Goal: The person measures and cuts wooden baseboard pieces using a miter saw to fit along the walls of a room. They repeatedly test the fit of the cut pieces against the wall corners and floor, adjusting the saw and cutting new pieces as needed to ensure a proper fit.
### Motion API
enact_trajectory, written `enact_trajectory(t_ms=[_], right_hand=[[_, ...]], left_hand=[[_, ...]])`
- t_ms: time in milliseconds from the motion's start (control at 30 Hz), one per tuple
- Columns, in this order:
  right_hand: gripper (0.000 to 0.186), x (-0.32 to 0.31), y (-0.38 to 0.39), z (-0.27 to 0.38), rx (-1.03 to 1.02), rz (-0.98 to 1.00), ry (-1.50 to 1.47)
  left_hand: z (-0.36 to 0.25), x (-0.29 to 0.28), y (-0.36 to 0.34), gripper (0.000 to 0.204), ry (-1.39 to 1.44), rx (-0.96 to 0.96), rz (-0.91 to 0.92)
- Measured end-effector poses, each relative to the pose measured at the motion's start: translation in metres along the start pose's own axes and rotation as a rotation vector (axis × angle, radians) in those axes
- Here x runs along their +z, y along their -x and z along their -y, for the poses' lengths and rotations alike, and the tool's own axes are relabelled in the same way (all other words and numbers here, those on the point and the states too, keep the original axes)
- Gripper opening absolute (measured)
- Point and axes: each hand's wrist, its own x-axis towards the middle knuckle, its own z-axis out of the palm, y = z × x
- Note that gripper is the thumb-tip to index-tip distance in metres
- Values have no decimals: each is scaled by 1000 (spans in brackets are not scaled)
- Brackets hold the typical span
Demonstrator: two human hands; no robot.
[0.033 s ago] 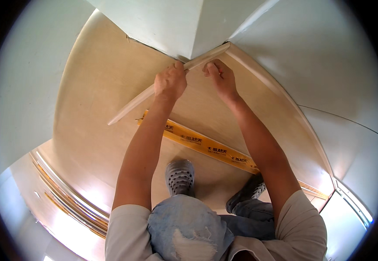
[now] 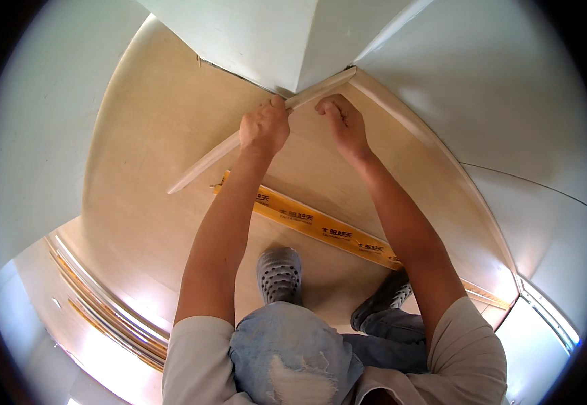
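A pale wood trim strip [image 2: 202,167] runs slantwise across the floor, its far end meeting the wall corner and its near end out over the boards at the left. My left hand [image 2: 264,126] is closed around the strip near its middle, thumb side toward the wall corner. Just right of it, below the strip's far part, my right hand [image 2: 345,125] hovers with its fingers curled in. Whatever those fingers may hold is hidden. A second trim strip [image 2: 415,120] follows the base of the right wall and meets the first at the corner.
An orange printed wrapper strip [image 2: 320,228] lies across the wood floor [image 2: 151,128] in front of my feet. Several long trim lengths [image 2: 104,304] lie at the lower left. Pale walls [image 2: 239,34] jut in ahead and rise on both sides. My grey shoe [image 2: 280,273] stands below the wrapper.
My right hand has turned slightly, and a small reddish spot at its fingers no longer shows. My left hand and the strip stay in place.
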Motion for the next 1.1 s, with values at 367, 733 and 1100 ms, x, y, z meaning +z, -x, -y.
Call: enact_trajectory(t_ms=[367, 733, 1100], right_hand=[[23, -32, 32, 48, -246, -66, 612], [20, -45, 40, -1, -193, 15, 1106], [19, -17, 41, -3, -188, -41, 1086]], left_hand=[[25, 0, 19, 16, 40, 242, -16], [10, 10, -10, 22, 137, 477, -403], [62, 8, -43, 91, 540, -52, -659]])
